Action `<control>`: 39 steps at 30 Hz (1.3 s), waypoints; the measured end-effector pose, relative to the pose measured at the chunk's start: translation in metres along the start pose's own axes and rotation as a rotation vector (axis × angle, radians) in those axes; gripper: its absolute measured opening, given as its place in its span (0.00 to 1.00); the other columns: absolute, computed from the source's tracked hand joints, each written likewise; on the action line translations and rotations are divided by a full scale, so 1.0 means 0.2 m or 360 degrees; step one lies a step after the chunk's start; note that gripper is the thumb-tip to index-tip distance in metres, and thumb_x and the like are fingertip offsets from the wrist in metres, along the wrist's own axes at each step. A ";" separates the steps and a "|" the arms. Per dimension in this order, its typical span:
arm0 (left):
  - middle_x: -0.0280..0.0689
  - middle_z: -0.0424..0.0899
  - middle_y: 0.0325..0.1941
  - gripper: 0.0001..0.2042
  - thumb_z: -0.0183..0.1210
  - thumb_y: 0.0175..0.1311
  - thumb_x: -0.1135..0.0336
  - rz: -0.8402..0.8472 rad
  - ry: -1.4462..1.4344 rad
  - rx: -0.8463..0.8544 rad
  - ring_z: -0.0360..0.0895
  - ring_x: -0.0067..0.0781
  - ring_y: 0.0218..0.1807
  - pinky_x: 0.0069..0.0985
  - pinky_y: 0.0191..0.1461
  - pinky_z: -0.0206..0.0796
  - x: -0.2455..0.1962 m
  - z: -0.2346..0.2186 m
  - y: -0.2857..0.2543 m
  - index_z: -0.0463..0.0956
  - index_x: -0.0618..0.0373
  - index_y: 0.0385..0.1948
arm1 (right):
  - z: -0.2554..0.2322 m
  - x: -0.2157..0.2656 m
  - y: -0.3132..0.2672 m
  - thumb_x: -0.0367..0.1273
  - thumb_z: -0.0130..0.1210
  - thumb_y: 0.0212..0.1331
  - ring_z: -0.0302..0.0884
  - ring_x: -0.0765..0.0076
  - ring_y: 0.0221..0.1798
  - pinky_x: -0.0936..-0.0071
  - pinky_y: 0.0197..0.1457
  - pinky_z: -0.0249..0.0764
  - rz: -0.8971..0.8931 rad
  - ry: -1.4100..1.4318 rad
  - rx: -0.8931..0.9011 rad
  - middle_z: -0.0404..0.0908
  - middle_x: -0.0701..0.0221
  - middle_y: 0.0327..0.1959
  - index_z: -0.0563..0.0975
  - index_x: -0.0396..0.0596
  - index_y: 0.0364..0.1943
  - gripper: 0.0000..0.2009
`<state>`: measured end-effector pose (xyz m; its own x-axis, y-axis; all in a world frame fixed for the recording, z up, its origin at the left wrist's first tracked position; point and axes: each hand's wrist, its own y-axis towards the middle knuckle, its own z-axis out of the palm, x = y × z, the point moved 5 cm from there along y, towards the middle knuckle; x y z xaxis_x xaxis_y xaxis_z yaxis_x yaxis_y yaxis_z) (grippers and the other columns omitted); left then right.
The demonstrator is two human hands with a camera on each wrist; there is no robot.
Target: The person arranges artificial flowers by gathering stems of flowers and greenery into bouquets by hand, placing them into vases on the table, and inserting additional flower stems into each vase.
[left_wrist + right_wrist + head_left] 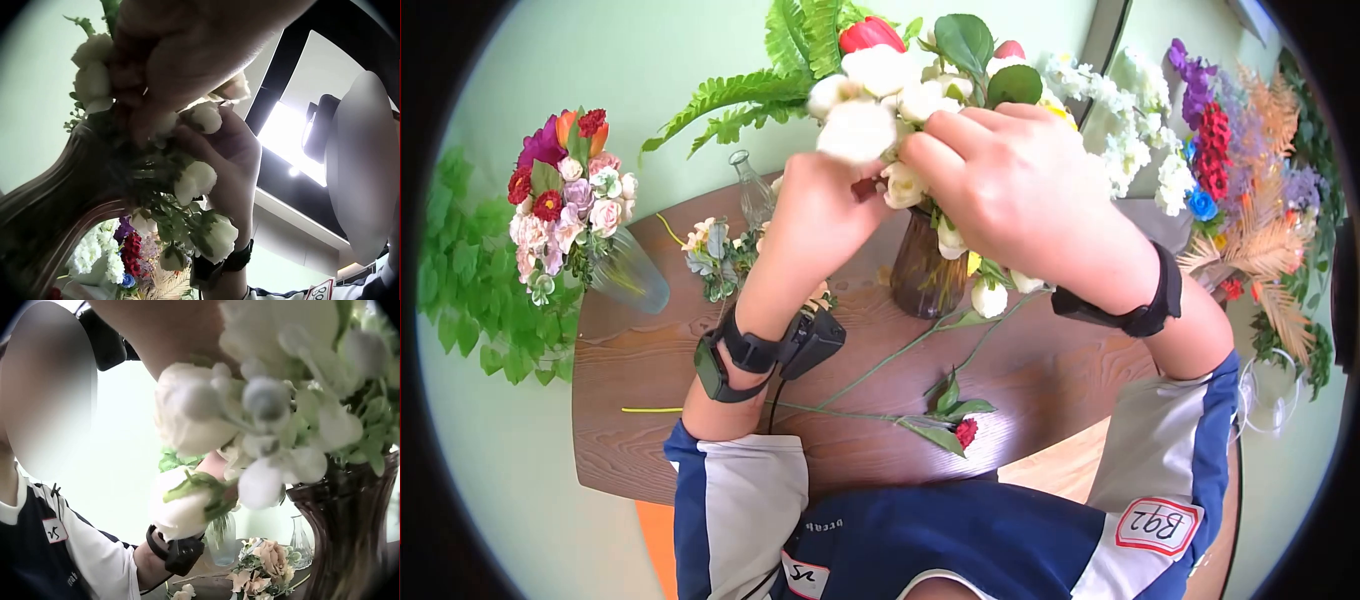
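Observation:
A brown ribbed glass vase (pixel 928 265) stands on the table, filled with white artificial flowers (pixel 856 130), a red tulip (pixel 872 36) and fern leaves (pixel 740 105). Both hands work among the blooms just above its mouth. My left hand (pixel 832 205) comes in from the left, its fingers gripping in among the white flowers and partly hidden by them. Curled over the other side, my right hand (pixel 1005 185) pinches between the blooms. In the left wrist view, white rosebuds (pixel 203 181) hang around the fingers beside the vase neck (pixel 75 169). The held stems are hidden.
A loose stem with a red flower (pixel 966 432) lies on the wooden table (pixel 670 440). A pale vase (pixel 632 270) with mixed flowers leans at left. Near it are a small clear vase (pixel 752 190) and peach flowers (pixel 718 255). Dense flowers (pixel 1212 150) stand at right.

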<state>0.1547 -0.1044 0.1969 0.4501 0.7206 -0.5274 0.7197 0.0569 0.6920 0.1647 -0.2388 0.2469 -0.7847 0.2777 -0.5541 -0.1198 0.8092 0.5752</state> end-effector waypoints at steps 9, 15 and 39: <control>0.39 0.78 0.25 0.10 0.58 0.46 0.81 0.0065 -0.0163 -0.0264 0.77 0.26 0.23 0.21 0.27 0.69 -0.03 0.01 -0.03 0.78 0.62 0.32 | -0.05 0.04 -0.08 0.28 0.60 0.35 0.74 0.66 0.31 0.72 0.33 0.67 0.0139 0.0112 -0.0116 0.75 0.71 0.27 0.73 0.44 0.27 0.11; 0.38 0.80 0.24 0.08 0.59 0.47 0.78 0.0210 0.0115 -0.0515 0.77 0.21 0.26 0.22 0.29 0.67 -0.04 0.06 -0.06 0.78 0.63 0.31 | -0.05 0.13 -0.15 0.28 0.62 0.37 0.78 0.62 0.40 0.69 0.41 0.73 0.0278 0.0240 -0.0293 0.78 0.64 0.36 0.76 0.39 0.37 0.17; 0.40 0.81 0.29 0.18 0.67 0.48 0.72 -0.0438 -0.0229 -0.0076 0.80 0.24 0.30 0.19 0.31 0.74 0.23 0.36 -0.32 0.70 0.67 0.39 | 0.80 0.18 -0.81 0.38 0.56 0.55 0.68 0.56 0.55 0.64 0.60 0.64 0.0811 0.1157 -0.0221 0.71 0.61 0.53 0.68 0.45 0.55 0.24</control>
<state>0.1677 -0.1239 0.0934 0.3143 0.5685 -0.7603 0.8009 0.2712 0.5338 0.2528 -0.2769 0.0381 -0.9482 0.1515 0.2791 0.3130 0.5944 0.7408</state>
